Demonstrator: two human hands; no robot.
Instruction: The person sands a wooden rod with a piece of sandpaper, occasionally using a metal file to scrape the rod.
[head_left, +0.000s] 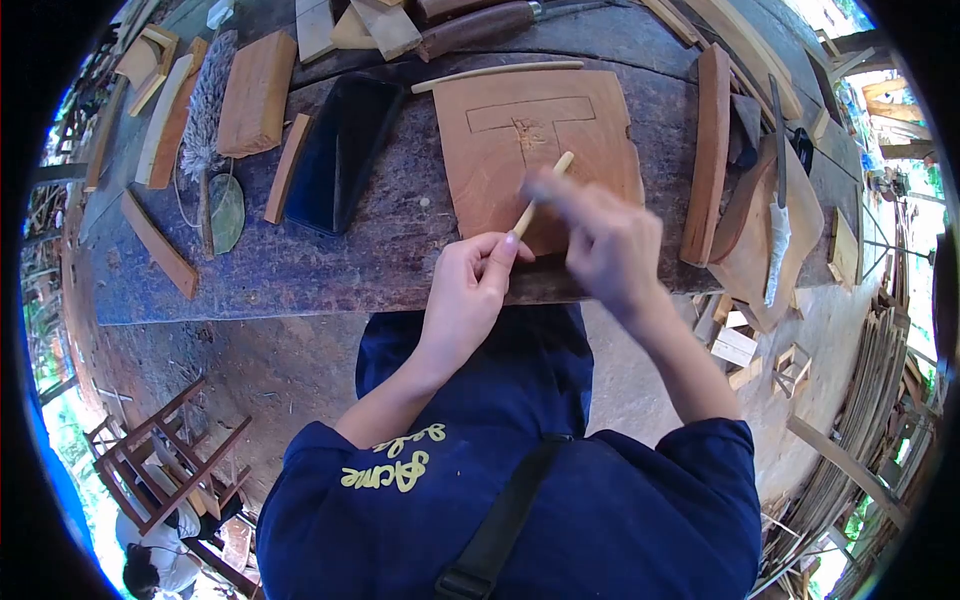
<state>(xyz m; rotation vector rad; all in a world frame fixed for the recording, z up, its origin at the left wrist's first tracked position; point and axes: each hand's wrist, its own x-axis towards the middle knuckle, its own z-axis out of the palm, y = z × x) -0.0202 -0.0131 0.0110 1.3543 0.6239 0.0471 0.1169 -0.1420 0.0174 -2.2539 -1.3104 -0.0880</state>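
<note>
Between the thumb and fingers of my left hand [474, 278] is the lower end of a thin pale wooden stick [526, 217], which slants up to the right. My right hand [612, 240] is blurred by motion beside the stick's upper part, its fingers bent; what it holds, if anything, I cannot make out. Both hands are over the lower part of a flat reddish-brown board [480, 185] with a T shape drawn on it. A narrow curved strip [497, 75] lies along the board's top edge.
The dark workbench [390, 265] carries a black phone [345, 155], a thick wooden block [258, 95] and a grey brush [208, 100] at left. At right stand a long wooden piece [707, 155] and a blade with a white-wrapped handle [778, 240]. A person [160, 565] is at bottom left.
</note>
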